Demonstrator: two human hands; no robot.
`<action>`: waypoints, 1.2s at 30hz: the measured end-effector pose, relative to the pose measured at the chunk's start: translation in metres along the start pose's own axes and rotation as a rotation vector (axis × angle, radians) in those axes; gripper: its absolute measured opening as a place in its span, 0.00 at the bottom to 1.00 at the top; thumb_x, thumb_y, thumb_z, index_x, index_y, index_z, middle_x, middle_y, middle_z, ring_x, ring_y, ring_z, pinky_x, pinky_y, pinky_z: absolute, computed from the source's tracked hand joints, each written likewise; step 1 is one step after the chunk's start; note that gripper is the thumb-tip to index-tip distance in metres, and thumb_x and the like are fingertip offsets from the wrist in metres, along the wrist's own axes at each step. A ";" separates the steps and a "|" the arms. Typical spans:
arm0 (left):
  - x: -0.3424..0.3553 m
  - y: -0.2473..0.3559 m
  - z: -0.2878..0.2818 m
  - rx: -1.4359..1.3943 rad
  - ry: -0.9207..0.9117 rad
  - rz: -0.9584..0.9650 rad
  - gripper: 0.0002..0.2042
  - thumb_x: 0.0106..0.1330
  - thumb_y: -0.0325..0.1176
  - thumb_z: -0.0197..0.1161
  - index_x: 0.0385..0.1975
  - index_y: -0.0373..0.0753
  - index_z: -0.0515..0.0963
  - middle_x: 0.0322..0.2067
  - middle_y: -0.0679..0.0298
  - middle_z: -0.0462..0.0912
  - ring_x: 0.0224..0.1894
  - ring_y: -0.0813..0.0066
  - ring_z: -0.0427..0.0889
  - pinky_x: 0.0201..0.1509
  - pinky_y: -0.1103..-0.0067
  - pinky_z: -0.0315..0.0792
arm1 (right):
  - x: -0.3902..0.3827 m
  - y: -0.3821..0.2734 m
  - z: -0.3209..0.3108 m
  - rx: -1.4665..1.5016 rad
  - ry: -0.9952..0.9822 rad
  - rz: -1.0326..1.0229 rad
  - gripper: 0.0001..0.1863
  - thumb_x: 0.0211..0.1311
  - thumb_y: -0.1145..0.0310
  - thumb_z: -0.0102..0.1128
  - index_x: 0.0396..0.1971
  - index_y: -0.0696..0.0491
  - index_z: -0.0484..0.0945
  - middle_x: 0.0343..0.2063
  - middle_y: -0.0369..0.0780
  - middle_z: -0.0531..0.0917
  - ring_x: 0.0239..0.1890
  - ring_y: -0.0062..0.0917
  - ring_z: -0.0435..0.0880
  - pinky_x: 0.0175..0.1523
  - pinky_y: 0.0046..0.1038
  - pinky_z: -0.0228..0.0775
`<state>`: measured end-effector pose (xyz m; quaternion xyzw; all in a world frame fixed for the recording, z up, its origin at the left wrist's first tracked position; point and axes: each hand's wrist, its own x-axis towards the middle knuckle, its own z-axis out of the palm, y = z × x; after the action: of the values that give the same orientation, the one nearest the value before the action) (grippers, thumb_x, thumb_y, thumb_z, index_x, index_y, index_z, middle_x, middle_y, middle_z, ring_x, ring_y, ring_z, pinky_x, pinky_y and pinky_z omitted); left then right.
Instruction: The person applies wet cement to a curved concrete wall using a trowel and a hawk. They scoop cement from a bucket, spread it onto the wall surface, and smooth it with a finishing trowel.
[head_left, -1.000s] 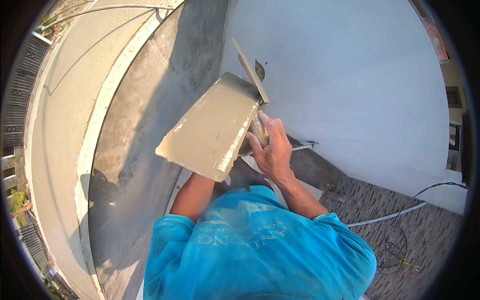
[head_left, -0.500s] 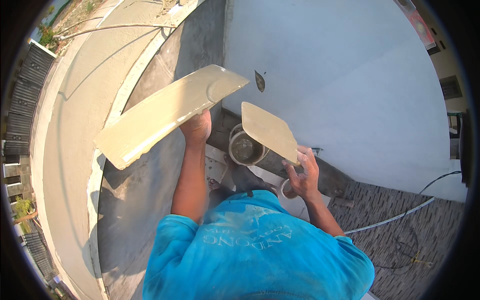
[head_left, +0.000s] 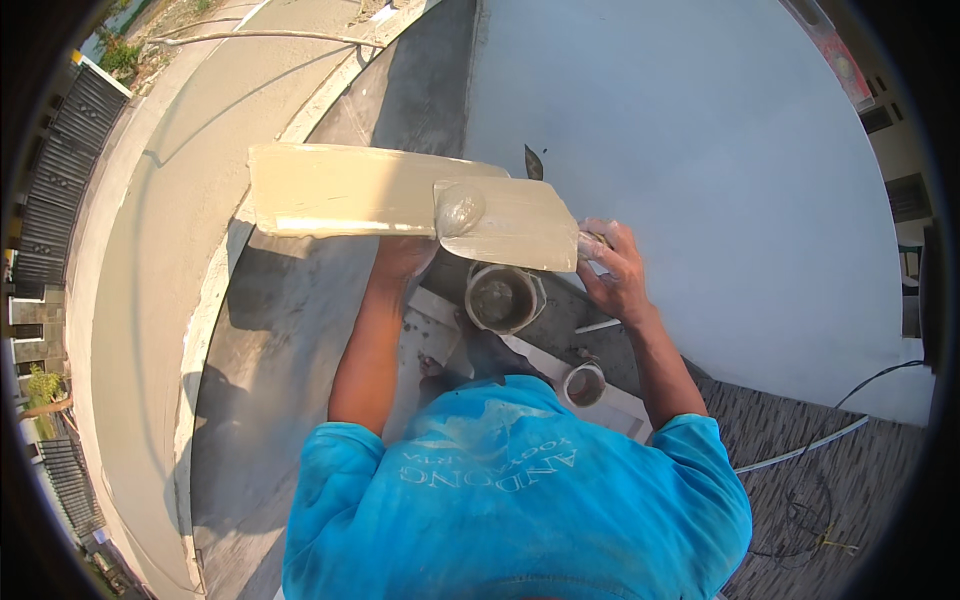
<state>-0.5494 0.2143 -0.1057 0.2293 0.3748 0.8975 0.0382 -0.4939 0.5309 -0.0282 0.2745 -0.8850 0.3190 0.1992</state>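
Pale wall at right; bucket below, between both forearms. Left grip clasps board from beneath, near its right end, fingers mostly hidden; board stretches left of grip. Right grip curled around handle of trowel; blade extends left from grip, overlapping board's right end, contact unclear. Paste lump on blade's left end.

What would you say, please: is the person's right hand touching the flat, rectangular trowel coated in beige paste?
Touching; the head view shows the right hand gripping the trowel at its right end.
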 end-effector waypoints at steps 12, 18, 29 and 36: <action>-0.056 0.008 0.041 0.320 0.329 -0.355 0.20 0.64 0.25 0.72 0.56 0.31 0.77 0.48 0.65 0.84 0.49 0.80 0.82 0.56 0.79 0.77 | 0.236 -0.022 -0.039 0.484 -0.122 0.388 0.19 0.73 0.58 0.58 0.53 0.57 0.78 0.36 0.38 0.80 0.35 0.23 0.82 0.38 0.29 0.77; -0.088 0.010 0.037 0.386 0.379 -0.309 0.20 0.64 0.26 0.73 0.55 0.32 0.78 0.47 0.65 0.85 0.49 0.80 0.82 0.55 0.79 0.77 | 0.341 0.019 -0.061 0.128 -0.389 0.434 0.22 0.73 0.51 0.50 0.40 0.56 0.80 0.31 0.37 0.79 0.28 0.20 0.79 0.30 0.28 0.75; -0.152 0.032 0.005 0.649 0.444 -0.342 0.21 0.63 0.27 0.73 0.56 0.32 0.78 0.50 0.65 0.84 0.51 0.79 0.81 0.58 0.78 0.74 | 0.180 0.064 -0.106 -0.014 -0.434 0.537 0.18 0.72 0.53 0.58 0.47 0.53 0.78 0.27 0.33 0.77 0.26 0.17 0.77 0.31 0.25 0.72; -0.223 0.021 -0.013 0.769 0.653 -0.589 0.16 0.65 0.25 0.70 0.52 0.32 0.79 0.46 0.66 0.84 0.49 0.79 0.80 0.58 0.78 0.73 | -0.008 0.189 0.029 -0.323 -0.664 0.707 0.18 0.65 0.53 0.65 0.52 0.40 0.79 0.40 0.41 0.88 0.47 0.43 0.87 0.51 0.46 0.76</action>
<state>-0.3539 0.1368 -0.1845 -0.1758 0.7140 0.6727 0.0824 -0.6084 0.6361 -0.1395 0.0105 -0.9773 0.1215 -0.1730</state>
